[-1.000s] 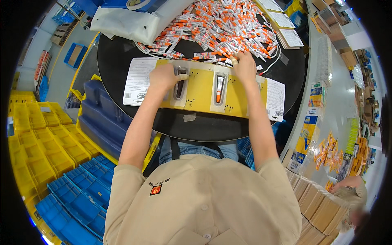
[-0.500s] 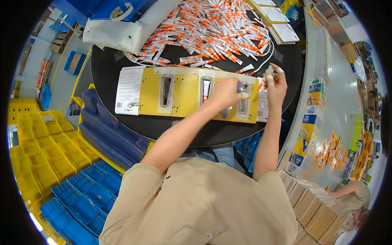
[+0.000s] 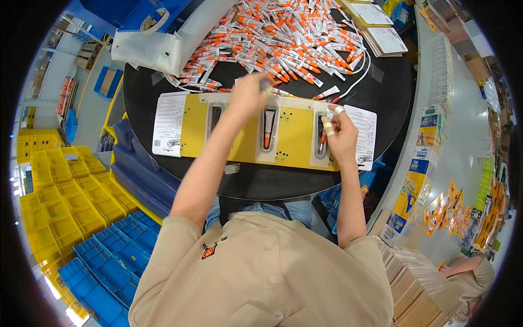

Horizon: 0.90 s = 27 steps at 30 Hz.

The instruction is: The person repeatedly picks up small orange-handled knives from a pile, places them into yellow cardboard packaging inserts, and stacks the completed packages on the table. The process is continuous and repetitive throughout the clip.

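Observation:
A long yellow plate [image 3: 239, 136] with several elongated slots lies on the round black table. A small white squeeze tube with an orange cap [image 3: 268, 129] rests in the middle slot. At the right slot, my right hand [image 3: 343, 139], its fingertips wrapped in pale tape, is closed on another squeeze tube [image 3: 323, 137], cap downward. My left hand [image 3: 249, 97] is above the plate's far edge, near the tube pile; its fingers are smeared by motion, and something purplish shows at their tips. The left slot [image 3: 215, 117] is partly hidden by my left forearm.
A large pile of orange-capped tubes [image 3: 278, 41] covers the table's far side, bordered by a white cord [image 3: 362, 76]. Printed cards [image 3: 170, 122] show at the plate's left end, more [image 3: 360, 133] at its right. Yellow bins [image 3: 65, 191] stand left; a person's arm [image 3: 460, 267] appears lower right.
My left hand has moved from the right slot up and left toward the pile. My right hand has come down to the right slot with a tube. The plate has shifted slightly left.

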Each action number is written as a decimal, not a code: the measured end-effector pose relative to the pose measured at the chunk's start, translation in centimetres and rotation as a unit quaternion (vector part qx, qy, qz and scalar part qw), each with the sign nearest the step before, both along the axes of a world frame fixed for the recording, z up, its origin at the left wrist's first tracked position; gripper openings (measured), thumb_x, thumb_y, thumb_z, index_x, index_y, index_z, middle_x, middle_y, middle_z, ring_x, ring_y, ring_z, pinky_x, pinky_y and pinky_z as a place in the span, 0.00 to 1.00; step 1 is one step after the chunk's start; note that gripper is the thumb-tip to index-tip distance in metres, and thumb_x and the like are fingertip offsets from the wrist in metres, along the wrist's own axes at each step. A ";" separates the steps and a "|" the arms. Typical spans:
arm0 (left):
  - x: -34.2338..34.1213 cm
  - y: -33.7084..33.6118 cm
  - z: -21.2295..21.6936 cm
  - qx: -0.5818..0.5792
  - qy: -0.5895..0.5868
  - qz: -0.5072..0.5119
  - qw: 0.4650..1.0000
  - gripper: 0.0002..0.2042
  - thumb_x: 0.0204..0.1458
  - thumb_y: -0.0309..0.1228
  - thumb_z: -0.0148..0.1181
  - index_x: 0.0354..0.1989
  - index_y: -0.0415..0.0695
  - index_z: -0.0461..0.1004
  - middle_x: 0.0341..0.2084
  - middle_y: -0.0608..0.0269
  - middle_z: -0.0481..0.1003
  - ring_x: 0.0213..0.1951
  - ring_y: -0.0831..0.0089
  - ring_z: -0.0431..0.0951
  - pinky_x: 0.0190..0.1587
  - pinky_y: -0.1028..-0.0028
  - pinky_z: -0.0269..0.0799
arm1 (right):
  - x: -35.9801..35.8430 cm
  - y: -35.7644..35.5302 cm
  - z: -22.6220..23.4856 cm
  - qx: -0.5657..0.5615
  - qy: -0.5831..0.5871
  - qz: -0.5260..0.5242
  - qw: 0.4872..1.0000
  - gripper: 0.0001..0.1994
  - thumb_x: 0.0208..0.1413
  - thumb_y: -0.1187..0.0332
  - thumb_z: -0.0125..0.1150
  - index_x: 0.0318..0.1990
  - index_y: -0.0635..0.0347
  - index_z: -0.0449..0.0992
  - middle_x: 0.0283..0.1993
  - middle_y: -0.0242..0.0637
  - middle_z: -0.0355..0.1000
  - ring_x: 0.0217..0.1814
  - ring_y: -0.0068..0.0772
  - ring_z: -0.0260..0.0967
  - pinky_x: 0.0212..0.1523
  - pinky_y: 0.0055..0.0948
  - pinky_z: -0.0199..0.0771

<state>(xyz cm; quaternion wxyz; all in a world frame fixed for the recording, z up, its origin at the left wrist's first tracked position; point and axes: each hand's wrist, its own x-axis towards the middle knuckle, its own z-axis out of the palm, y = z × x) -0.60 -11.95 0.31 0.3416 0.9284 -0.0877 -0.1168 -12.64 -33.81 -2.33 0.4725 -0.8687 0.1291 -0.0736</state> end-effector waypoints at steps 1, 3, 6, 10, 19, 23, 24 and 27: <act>1.4 0.8 -0.3 0.031 -0.125 -0.037 0.991 0.10 0.46 0.28 0.63 0.39 0.51 0.80 0.34 0.57 0.77 0.36 0.61 0.78 0.42 0.66 0.73 | -0.1 0.3 -0.2 -0.028 -0.024 0.012 0.999 0.13 0.50 0.76 0.63 0.44 0.63 0.75 0.29 0.36 0.66 0.23 0.24 0.63 0.26 0.24 0.66; 4.5 0.5 -1.2 0.082 -0.143 -0.058 0.985 0.11 0.44 0.27 0.63 0.38 0.51 0.80 0.37 0.59 0.75 0.38 0.59 0.76 0.42 0.64 0.72 | -0.6 0.8 -0.5 -0.086 -0.047 0.012 0.995 0.12 0.48 0.76 0.63 0.42 0.64 0.76 0.35 0.39 0.67 0.26 0.28 0.65 0.28 0.26 0.67; 7.0 -1.2 -3.0 0.190 -0.123 -0.182 0.957 0.12 0.41 0.25 0.63 0.37 0.50 0.79 0.41 0.60 0.72 0.41 0.58 0.75 0.43 0.63 0.72 | -1.1 0.3 -0.8 -0.109 -0.073 0.085 0.988 0.12 0.47 0.77 0.63 0.41 0.66 0.77 0.43 0.42 0.65 0.32 0.32 0.68 0.30 0.28 0.69; 8.0 -3.0 -3.6 0.255 -0.135 -0.309 0.906 0.08 0.41 0.23 0.62 0.31 0.46 0.75 0.37 0.61 0.71 0.36 0.59 0.77 0.38 0.61 0.73 | -1.5 -3.7 -2.3 -0.148 -0.060 -0.064 0.985 0.16 0.50 0.67 0.64 0.46 0.64 0.76 0.52 0.45 0.65 0.48 0.42 0.66 0.48 0.35 0.69; -1.2 11.4 2.8 0.053 -0.243 -0.346 0.905 0.08 0.43 0.24 0.56 0.34 0.46 0.75 0.34 0.64 0.71 0.36 0.63 0.75 0.36 0.67 0.71 | -3.5 -10.3 -8.4 -0.315 0.122 -0.193 0.921 0.30 0.57 0.46 0.51 0.62 0.54 0.63 0.68 0.41 0.54 0.73 0.44 0.42 0.65 0.64 0.39; -4.3 16.3 1.2 0.109 -0.220 -0.356 0.901 0.13 0.39 0.21 0.59 0.36 0.45 0.75 0.36 0.65 0.72 0.39 0.63 0.75 0.40 0.68 0.72 | -3.7 -9.4 -8.9 -0.377 0.008 -0.216 0.901 0.23 0.58 0.53 0.54 0.56 0.55 0.70 0.62 0.41 0.64 0.66 0.48 0.54 0.62 0.52 0.53; -4.7 16.8 0.9 0.116 -0.210 -0.352 0.905 0.14 0.38 0.21 0.59 0.36 0.45 0.75 0.36 0.65 0.72 0.40 0.62 0.75 0.41 0.67 0.71 | -3.6 -9.4 -8.6 -0.391 -0.033 -0.214 0.895 0.21 0.57 0.55 0.54 0.54 0.55 0.72 0.59 0.41 0.67 0.63 0.48 0.58 0.59 0.48 0.57; -5.4 17.4 0.2 0.100 -0.230 -0.326 0.912 0.14 0.38 0.21 0.60 0.37 0.45 0.75 0.38 0.65 0.73 0.43 0.59 0.74 0.45 0.66 0.71 | -4.0 -9.1 -5.8 -0.423 -0.027 -0.223 0.878 0.16 0.56 0.58 0.57 0.46 0.58 0.77 0.47 0.44 0.72 0.51 0.48 0.65 0.49 0.40 0.66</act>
